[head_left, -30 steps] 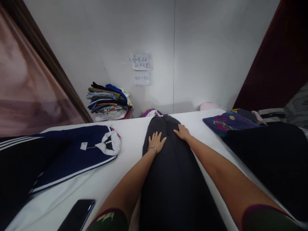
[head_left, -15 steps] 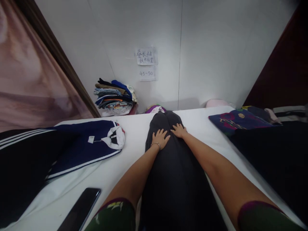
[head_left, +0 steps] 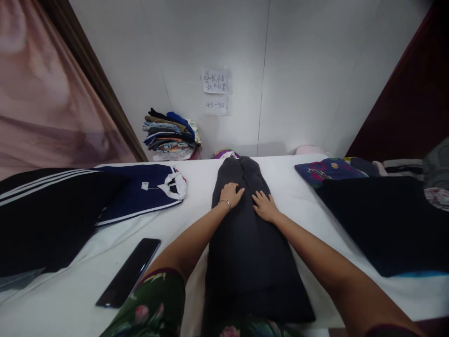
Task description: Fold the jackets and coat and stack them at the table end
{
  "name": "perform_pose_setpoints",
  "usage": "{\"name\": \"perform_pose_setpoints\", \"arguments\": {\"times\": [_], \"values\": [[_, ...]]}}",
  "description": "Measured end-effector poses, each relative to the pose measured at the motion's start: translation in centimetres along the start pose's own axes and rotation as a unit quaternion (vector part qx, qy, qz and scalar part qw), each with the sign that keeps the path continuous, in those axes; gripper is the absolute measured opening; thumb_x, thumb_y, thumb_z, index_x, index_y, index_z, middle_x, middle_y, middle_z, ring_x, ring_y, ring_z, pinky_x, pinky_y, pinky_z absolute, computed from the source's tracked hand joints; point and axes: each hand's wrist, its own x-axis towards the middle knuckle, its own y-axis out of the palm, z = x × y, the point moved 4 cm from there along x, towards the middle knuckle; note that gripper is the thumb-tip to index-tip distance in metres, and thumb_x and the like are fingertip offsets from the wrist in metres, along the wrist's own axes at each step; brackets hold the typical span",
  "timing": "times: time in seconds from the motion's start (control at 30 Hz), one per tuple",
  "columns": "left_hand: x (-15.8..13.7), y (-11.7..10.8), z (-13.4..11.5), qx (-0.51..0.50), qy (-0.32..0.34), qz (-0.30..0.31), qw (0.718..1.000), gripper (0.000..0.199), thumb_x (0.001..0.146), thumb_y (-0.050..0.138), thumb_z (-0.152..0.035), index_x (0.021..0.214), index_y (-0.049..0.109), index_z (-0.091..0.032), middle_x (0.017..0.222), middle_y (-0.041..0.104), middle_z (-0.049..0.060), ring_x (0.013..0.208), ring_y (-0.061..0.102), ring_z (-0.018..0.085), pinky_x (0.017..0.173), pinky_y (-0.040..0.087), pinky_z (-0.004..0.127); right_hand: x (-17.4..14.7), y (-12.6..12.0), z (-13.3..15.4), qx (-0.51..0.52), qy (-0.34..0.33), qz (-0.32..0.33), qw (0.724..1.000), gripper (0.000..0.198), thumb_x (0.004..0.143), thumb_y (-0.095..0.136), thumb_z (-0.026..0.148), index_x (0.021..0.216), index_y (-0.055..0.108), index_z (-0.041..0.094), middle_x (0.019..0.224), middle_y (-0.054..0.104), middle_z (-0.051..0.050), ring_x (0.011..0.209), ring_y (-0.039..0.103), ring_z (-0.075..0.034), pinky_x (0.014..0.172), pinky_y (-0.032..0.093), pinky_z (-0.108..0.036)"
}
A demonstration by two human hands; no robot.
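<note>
A dark garment [head_left: 249, 262], folded into a long narrow shape, lies lengthwise in front of me on the white-covered table [head_left: 191, 180]. My left hand [head_left: 231, 193] rests on the left side of its upper half, fingers bent a little and thumb apart. Lower down on the right side, my right hand [head_left: 265, 206] lies flat with its fingers spread. Neither hand has cloth gripped in it as far as I can see. Around my left wrist is a thin bracelet [head_left: 225, 203].
A phone [head_left: 129, 271] lies left of my left forearm. Farther left are a navy collared shirt [head_left: 140, 196] and a black striped garment [head_left: 52, 220]. Dark folded clothes [head_left: 379, 220] lie at right. A clothes stack [head_left: 171, 135] stands at the back, near paper signs [head_left: 217, 91] on the wall.
My right hand has slid down the garment toward me. The left hand's fingers have bent more. My view has shifted, so more of the garment's near end shows.
</note>
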Motion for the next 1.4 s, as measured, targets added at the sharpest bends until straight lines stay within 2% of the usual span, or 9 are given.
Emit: {"name": "perform_pose_setpoints", "arguments": {"times": [0.17,0.27,0.57,0.77,0.97,1.1,1.2,1.3,1.4], "values": [[-2.3,0.9,-1.8,0.006,-0.085,0.048,0.995,0.054,0.08,0.047,-0.061,0.105,0.059,-0.014,0.111,0.062,0.015,0.101,0.059,0.026,0.085,0.045,0.034,0.2,0.3,0.6,-0.005,-0.006,0.015,1.0,0.055,0.092,0.031,0.032,0.145,0.029,0.016,0.153,0.021,-0.012,0.141,0.013,-0.029,0.109,0.012,-0.056],[-1.4,1.2,-2.4,0.011,-0.103,0.088,0.991,0.041,0.081,0.052,-0.048,0.103,0.06,-0.014,0.108,0.065,0.016,0.1,0.061,0.026,0.082,0.045,0.033,-0.8,0.3,1.1,-0.012,-0.009,0.009,1.0,0.055,0.091,0.033,0.031,0.144,0.031,0.016,0.152,0.024,-0.014,0.14,0.016,-0.03,0.108,0.013,-0.058],[-2.8,1.6,-2.9,-0.036,0.029,0.158,0.986,0.039,0.092,0.035,-0.036,0.109,0.064,-0.015,0.119,0.063,0.008,0.111,0.056,0.017,0.096,0.039,0.025,-3.6,0.7,2.5,-0.015,-0.04,-0.006,0.999,0.049,0.091,0.028,0.019,0.138,0.039,0.012,0.15,0.028,-0.014,0.139,0.02,-0.027,0.109,0.014,-0.054],[-9.3,0.1,-2.5,-0.023,0.092,0.177,0.98,0.051,0.088,0.045,-0.032,0.133,0.047,-0.009,0.146,0.038,0.012,0.136,0.03,0.02,0.112,0.02,0.029,-6.6,0.3,1.8,0.025,-0.015,-0.006,1.0,0.047,0.093,0.031,0.025,0.137,0.041,0.015,0.149,0.031,-0.012,0.139,0.021,-0.027,0.11,0.015,-0.051],[-19.7,-3.2,-1.4,0.005,0.132,0.159,0.978,0.051,0.084,0.051,-0.041,0.129,0.052,-0.016,0.146,0.039,0.01,0.138,0.027,0.026,0.113,0.019,0.048,-16.5,1.3,1.6,0.116,-0.055,-0.012,0.992,0.05,0.091,0.04,0.035,0.137,0.044,0.016,0.152,0.025,-0.012,0.141,0.014,-0.026,0.11,0.022,-0.047],[-26.3,-4.0,-0.3,-0.06,0.078,0.095,0.991,0.043,0.085,0.05,-0.035,0.123,0.056,-0.014,0.143,0.043,0.011,0.138,0.027,0.022,0.114,0.021,0.039,-24.0,2.3,2.3,0.197,-0.073,-0.042,0.977,0.051,0.091,0.039,0.039,0.137,0.045,0.017,0.15,0.028,-0.01,0.141,0.017,-0.025,0.112,0.02,-0.048],[-29.0,-4.3,0.9,-0.135,-0.02,0.022,0.99,0.042,0.085,0.05,-0.035,0.122,0.056,-0.016,0.145,0.04,0.01,0.136,0.032,0.021,0.112,0.027,0.037,-27.4,2.5,2.1,0.278,-0.043,-0.056,0.958,0.051,0.091,0.041,0.044,0.135,0.047,0.021,0.151,0.027,-0.007,0.14,0.021,-0.023,0.113,0.02,-0.046],[-29.2,-4.4,2.0,-0.232,-0.174,0.007,0.957,0.053,0.084,0.054,-0.039,0.132,0.047,-0.015,0.137,0.049,0.013,0.123,0.049,0.023,0.102,0.041,0.035,-27.7,2.0,0.5,0.363,0.047,-0.109,0.924,0.056,0.086,0.048,0.049,0.134,0.05,0.02,0.149,0.031,-0.008,0.138,0.026,-0.024,0.113,0.024,-0.044],[-28.0,-4.5,2.1,-0.34,-0.289,0.013,0.895,0.06,0.083,0.058,-0.039,0.134,0.042,-0.013,0.133,0.053,0.015,0.116,0.056,0.023,0.096,0.046,0.032,-25.9,1.6,-1.1,0.477,0.134,-0.123,0.86,0.066,0.077,0.059,0.049,0.135,0.048,0.018,0.141,0.044,-0.013,0.127,0.044,-0.026,0.105,0.038,-0.04]]}}
